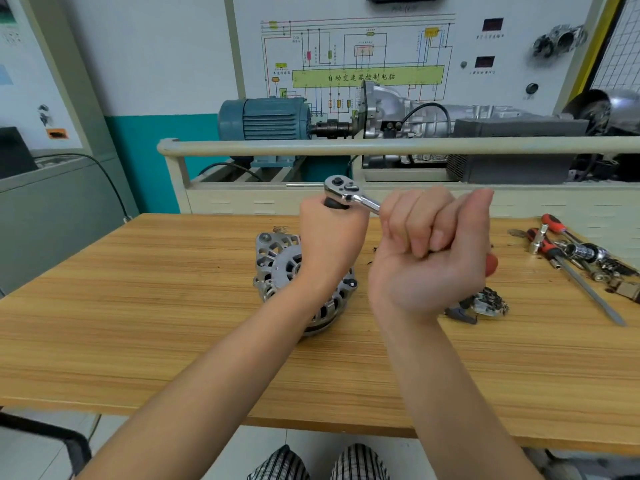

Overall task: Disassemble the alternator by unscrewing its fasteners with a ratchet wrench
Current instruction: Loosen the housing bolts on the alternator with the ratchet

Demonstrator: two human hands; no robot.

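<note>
Ratchet wrench (pixel 349 194) raised above worktop, right hand (pixel 429 251) fisted round its handle, left hand (pixel 329 233) curled round dark socket under ratchet head. Alternator (pixel 277 268) sits mid-worktop toward far edge, beneath left wrist, housing apparently still whole. Removed part (pixel 488 303) lies beside it, screwdrivers (pixel 561 251) near right edge. Judgement: partly stripped; case fasteners remain.

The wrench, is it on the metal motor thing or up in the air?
Up in the air. Both hands hold the ratchet wrench above the alternator, not touching it.
</note>
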